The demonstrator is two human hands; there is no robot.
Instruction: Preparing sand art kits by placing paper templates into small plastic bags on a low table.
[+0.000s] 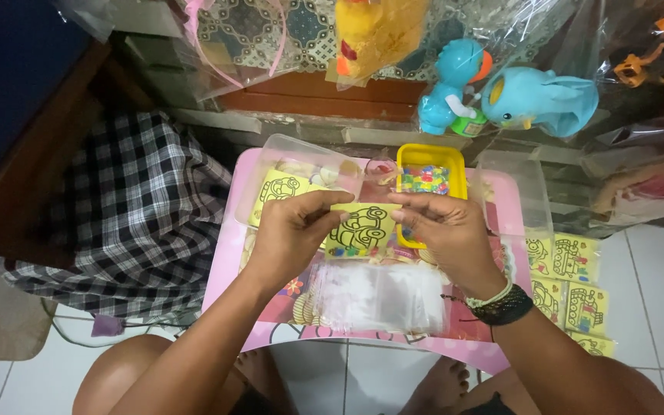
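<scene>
Both hands [293,230] [447,230] pinch a yellow card [363,229] taut in its clear sleeve.
Fingers closed at its edges, above spare bags [378,298] on the pink table [228,253].

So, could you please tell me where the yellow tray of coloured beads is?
In the head view, the yellow tray sits at the far edge of the pink table, right of centre, just beyond the right hand and beside the clear tub.

Both forearms are bare, without sleeves. The right wrist carries a black braided bracelet [506,310] beside a thin pale beaded band [492,295].
</scene>
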